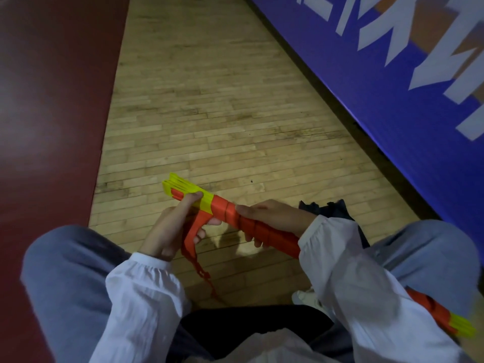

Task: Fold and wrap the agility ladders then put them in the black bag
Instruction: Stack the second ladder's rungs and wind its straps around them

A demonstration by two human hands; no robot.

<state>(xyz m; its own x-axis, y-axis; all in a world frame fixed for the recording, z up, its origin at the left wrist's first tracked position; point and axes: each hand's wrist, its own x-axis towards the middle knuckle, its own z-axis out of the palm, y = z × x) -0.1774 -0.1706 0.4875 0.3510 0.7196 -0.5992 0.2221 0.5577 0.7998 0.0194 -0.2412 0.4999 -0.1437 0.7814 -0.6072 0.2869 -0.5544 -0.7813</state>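
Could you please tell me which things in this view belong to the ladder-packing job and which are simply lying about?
Belongs to the job:
- ladder bundle, held by left hand and right hand
- loose orange strap
- black bag, probably

Just there:
- blue banner
- white shoe

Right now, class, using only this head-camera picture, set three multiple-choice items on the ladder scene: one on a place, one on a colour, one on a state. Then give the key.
1. Where does the black bag lie?
A. On the floor beyond the right hand
B. On the person's lap
C. Against the blue banner

2. What colour is the strap wound around the yellow rungs?
A. Blue
B. Orange-red
C. White

3. How is the strap's loose end?
A. Tucked in
B. Knotted
C. Hanging below the left hand

Key: 1 A, dark fabric shows past that wrist; 2 B, its coils are orange-red; 3 C, it dangles toward the floor.
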